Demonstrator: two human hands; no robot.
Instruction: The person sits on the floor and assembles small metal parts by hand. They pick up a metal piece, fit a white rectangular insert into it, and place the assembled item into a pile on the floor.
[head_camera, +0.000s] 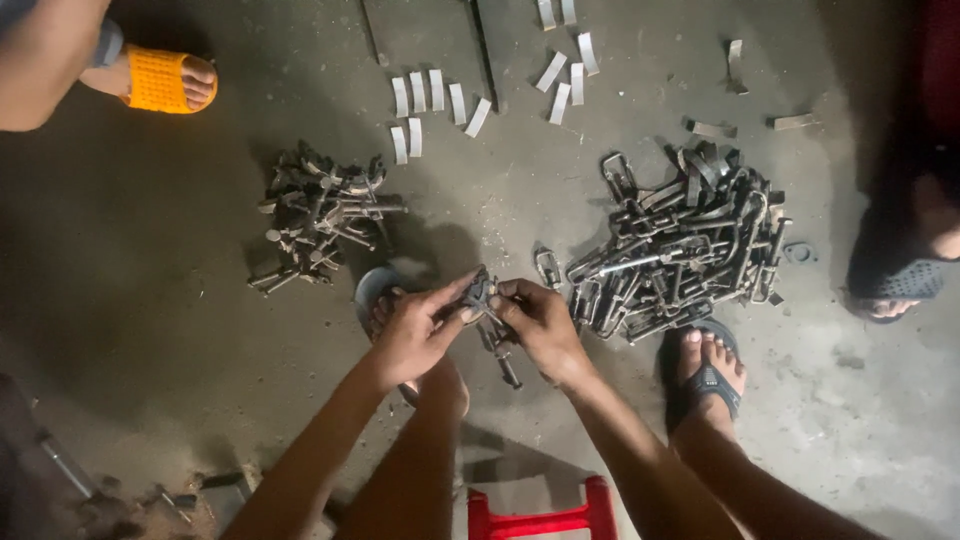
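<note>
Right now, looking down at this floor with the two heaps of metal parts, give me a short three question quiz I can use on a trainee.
1. True or false: both hands, the left hand and the right hand, grip the same small dark metal fitting.
2. Which heap lies nearer the right hand?
A. the larger heap of dark bent metal loops
B. the smaller heap of short dark metal pins
3. Fill in: the flat pale metal strips lie on the grey concrete floor, and the nearby stranger's foot wears an ______ slipper.

Key: 1 true; 2 A; 3 orange.
</note>
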